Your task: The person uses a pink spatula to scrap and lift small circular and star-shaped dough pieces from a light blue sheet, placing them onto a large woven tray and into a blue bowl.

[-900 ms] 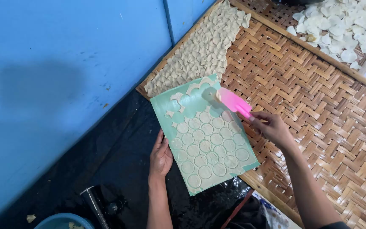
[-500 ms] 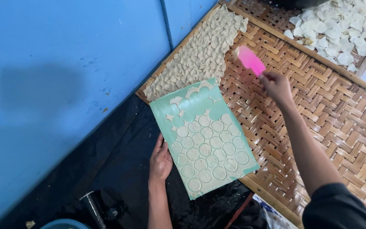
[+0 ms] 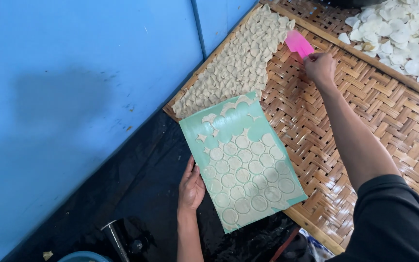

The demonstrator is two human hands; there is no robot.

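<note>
Fingers (image 3: 316, 60) of right hand (image 3: 320, 68) closed around pink scraper (image 3: 298, 43) above woven tray (image 3: 364, 116).

The left hand (image 3: 191, 187) lay flat, fingers together, forearm drawn close; the right hand (image 3: 320, 67) reached far forward, arm extended, fingers clenched.

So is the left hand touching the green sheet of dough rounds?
Touching. The head view shows the left hand with its fingers against the left edge of the green sheet, no gap.

Blue wall (image 3: 73, 97); white dried chips (image 3: 403, 34) top right; black sheet (image 3: 141, 194).
</note>
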